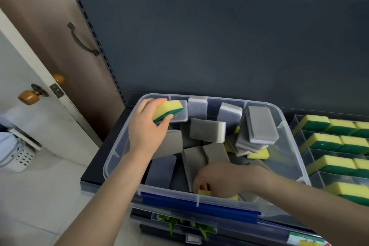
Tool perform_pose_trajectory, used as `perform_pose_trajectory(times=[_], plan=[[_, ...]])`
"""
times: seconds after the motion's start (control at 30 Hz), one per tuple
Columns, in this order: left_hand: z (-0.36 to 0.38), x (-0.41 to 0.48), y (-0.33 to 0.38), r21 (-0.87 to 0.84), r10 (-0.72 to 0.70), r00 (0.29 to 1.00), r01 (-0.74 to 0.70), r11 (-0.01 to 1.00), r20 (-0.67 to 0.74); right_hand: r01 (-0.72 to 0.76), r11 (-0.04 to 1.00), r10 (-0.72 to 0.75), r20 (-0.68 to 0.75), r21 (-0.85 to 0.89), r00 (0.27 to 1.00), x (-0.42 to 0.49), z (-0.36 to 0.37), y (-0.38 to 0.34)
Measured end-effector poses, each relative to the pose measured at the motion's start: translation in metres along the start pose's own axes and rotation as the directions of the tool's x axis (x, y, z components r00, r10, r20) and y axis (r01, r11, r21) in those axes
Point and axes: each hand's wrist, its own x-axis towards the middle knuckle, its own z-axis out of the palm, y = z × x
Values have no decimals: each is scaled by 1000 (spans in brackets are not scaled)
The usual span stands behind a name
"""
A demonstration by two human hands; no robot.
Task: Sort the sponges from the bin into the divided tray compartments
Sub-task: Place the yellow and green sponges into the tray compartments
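A clear plastic bin point(287, 126) on a dark shelf holds several grey sponges point(207, 130) and a few yellow-and-green ones. My left hand point(145, 126) grips a yellow-and-green sponge point(167, 110) over the bin's far left corner. My right hand point(217, 180) reaches down into the near side of the bin, fingers curled round another yellow sponge point(204, 192) that is mostly hidden. To the right stands the clear divided tray point(305, 153), with yellow-and-green sponges point(317, 123) lined up in its compartments.
The shelf has a dark grey back panel point(219, 46). A brown door with a knob point(30, 96) stands open at the left over a pale tiled floor. Below the bin's blue-edged front, another clear box point(179, 225) holds green items.
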Motion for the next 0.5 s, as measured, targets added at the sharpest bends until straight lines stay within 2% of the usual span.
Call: perform_pose_trajectory(times=[0.27,0.43,0.5], plan=[[1,0,-1,-7,2,1000,-2,1000,12,-40,989,31,60,142,998,-14,-7,6],[1,0,-1,-11,-6,1000,6,1000,20,-61,971,67,-18,230,998,-28,-26,5],[1,0,-1,-12,-2,1000,2,1000,18,-83,933,127,-102,350,987,-35,-39,6]])
